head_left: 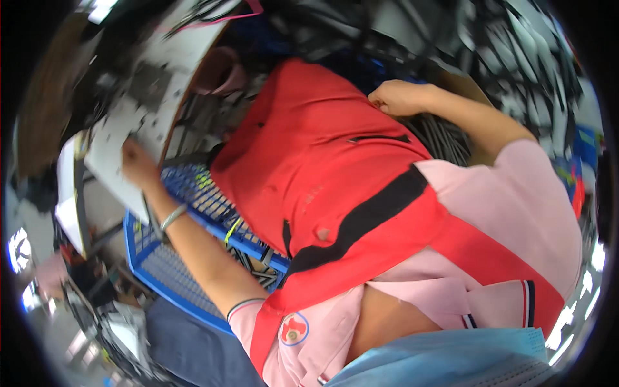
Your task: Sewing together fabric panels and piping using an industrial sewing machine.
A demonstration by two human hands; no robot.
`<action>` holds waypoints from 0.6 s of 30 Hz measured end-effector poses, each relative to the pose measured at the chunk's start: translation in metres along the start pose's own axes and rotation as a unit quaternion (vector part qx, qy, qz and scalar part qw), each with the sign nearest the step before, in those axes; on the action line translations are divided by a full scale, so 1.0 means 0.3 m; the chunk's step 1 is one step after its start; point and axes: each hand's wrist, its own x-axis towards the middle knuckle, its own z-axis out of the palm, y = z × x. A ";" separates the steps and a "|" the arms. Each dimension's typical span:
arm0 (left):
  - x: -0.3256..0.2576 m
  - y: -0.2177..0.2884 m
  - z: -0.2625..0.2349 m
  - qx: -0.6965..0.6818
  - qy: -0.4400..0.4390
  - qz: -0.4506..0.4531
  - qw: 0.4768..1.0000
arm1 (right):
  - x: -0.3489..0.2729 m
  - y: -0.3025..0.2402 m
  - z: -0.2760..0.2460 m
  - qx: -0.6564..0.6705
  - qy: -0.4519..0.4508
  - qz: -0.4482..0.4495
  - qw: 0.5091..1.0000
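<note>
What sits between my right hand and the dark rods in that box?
Nothing visible: the right hand is closed at the red apron's edge, right beside the dark rods in the cardboard box.

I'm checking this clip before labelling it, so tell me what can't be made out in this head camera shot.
- Head view: the left hand holds the edge of a pale board; motion blur hides what lies on it.
- Head view: the right hand is closed at the red apron; anything gripped is hidden by the fingers.
- Head view: the blue crate is mostly covered by the apron and arm.
</note>
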 end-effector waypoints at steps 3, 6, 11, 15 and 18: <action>0.006 0.063 0.003 -0.043 -0.038 -0.053 0.997 | 0.191 -0.093 -0.021 -0.085 0.163 -0.094 0.978; 0.004 0.067 -0.032 -0.033 -0.024 -0.056 0.998 | 0.383 -0.257 0.017 -0.026 0.147 -0.160 0.976; -0.094 0.223 0.016 -0.346 -0.115 -0.110 0.925 | 0.526 -0.536 0.223 0.326 -0.059 -0.187 0.925; -0.410 0.579 0.066 -0.564 -0.173 -0.114 0.799 | 0.582 -0.489 0.232 0.393 -0.105 -0.181 0.896; -0.582 0.619 0.064 -0.478 -0.238 -0.011 0.845 | 0.589 -0.460 0.247 0.384 -0.063 -0.277 0.878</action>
